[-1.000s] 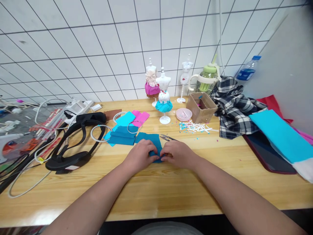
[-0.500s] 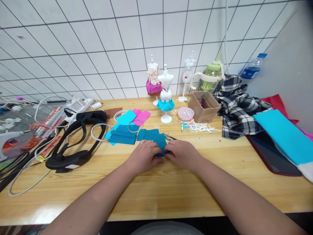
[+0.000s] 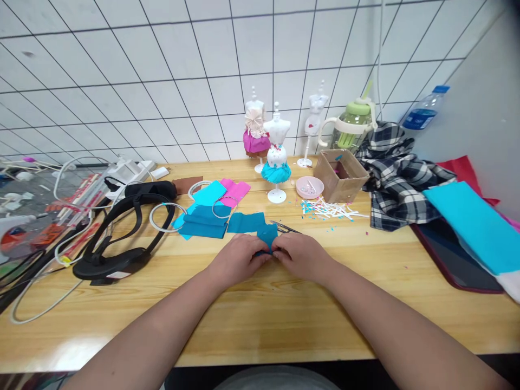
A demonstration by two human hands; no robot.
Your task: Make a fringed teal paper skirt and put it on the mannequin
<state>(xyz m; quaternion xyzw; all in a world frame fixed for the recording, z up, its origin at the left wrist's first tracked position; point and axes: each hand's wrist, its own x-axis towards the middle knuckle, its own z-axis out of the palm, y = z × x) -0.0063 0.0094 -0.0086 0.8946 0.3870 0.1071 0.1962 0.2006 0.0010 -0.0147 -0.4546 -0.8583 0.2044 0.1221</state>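
Teal piece [image 3: 267, 235], at the centre of the frame, lies at the table [image 3: 260, 325] between two hands. The left hand [image 3: 239, 258] and right hand [image 3: 303, 255] each pinch its lower edge between thumb and fingers, their tips close together; the crease beneath them is hidden. A teal strip [image 3: 246, 222] lies just beside it, left of centre; a dark pointed tool [image 3: 286, 227] lies to its upper right. A white dress form [image 3: 278, 130] stands in the upper middle. The step in hand appears to be folding or gathering that edge. The next move probably calls for a firm, level pinch from both sides, lest the fold slip or skew.
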